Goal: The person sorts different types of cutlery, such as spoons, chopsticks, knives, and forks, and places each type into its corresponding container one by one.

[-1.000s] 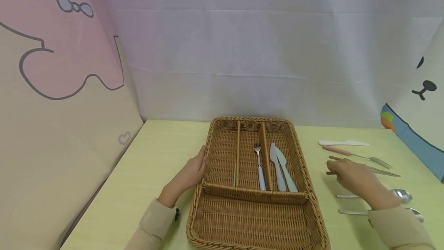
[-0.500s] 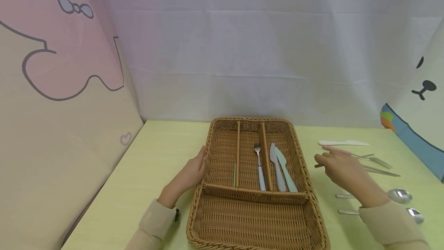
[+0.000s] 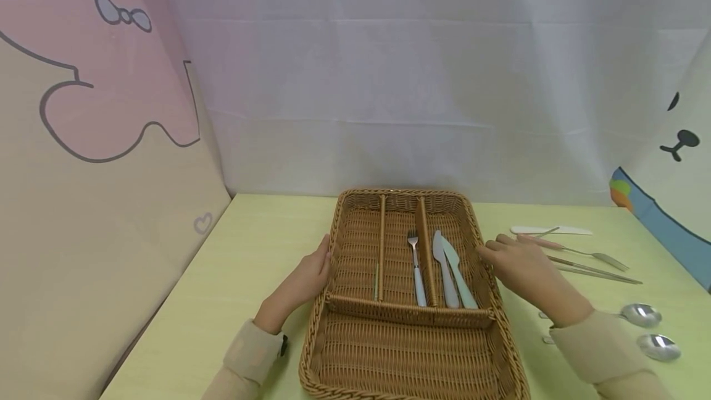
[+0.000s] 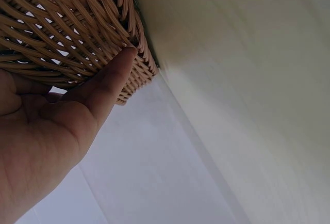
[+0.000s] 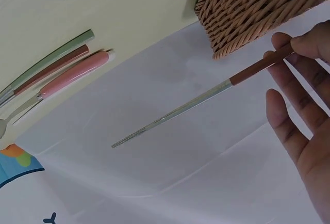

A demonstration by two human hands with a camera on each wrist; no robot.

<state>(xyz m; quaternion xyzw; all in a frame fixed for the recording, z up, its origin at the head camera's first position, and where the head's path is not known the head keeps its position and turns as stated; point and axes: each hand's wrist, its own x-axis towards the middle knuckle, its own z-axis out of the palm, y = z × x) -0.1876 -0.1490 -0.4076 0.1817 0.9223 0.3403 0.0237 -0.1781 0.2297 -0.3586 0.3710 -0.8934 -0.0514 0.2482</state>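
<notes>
My right hand (image 3: 524,267) pinches a brown-handled metal chopstick (image 5: 183,109) between thumb and fingers. In the head view the hand is at the right rim of a wicker cutlery basket (image 3: 408,350), hiding part of it. The chopstick's silver end points away from the basket. Against the left side of the basket lies my left hand (image 3: 300,276); the left wrist view shows a straight finger along the outer wicker wall. Inside the basket are a fork (image 3: 418,273) in the middle compartment, a grey knife (image 3: 445,270) and a mint knife (image 3: 460,273) in the right one.
Right of the basket lie a white knife (image 3: 574,230), a pink-handled fork (image 3: 608,259), chopsticks (image 3: 597,269) and two spoons (image 3: 640,315), their handles partly hidden. A thin green stick (image 3: 376,283) lies beside the basket's left divider. A curtain (image 3: 355,110) hangs behind.
My right hand has picked up a chopstick from the table and carried it left to the basket's right rim. The left hand has stayed at the basket's side.
</notes>
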